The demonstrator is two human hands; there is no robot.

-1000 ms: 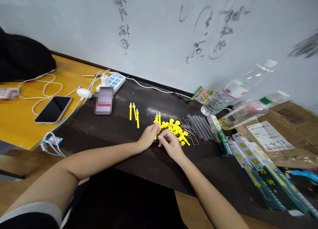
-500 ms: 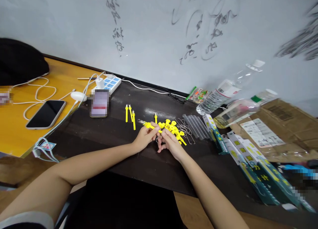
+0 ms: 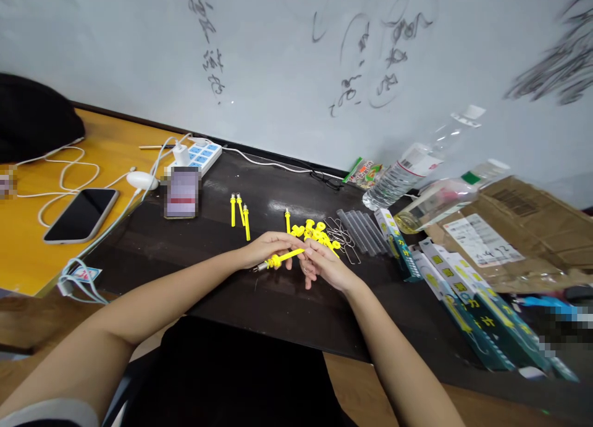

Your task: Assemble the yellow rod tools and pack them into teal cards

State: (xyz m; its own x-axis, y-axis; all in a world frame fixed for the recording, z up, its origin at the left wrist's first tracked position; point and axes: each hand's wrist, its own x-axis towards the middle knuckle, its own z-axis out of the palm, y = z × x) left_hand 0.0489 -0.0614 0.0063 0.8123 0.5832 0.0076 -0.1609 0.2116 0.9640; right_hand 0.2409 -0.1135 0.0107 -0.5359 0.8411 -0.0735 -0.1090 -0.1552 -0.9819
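Legible: the yellow characters 力 and 计 on the green box on the near side of the brown carton. Not reliably legible: handwriting on the carton's white label, black script on the whiteboard behind it, and print on the bottle label to its left.

A dark phone lies on the yellow table; a snack packet beside a clear bottle.
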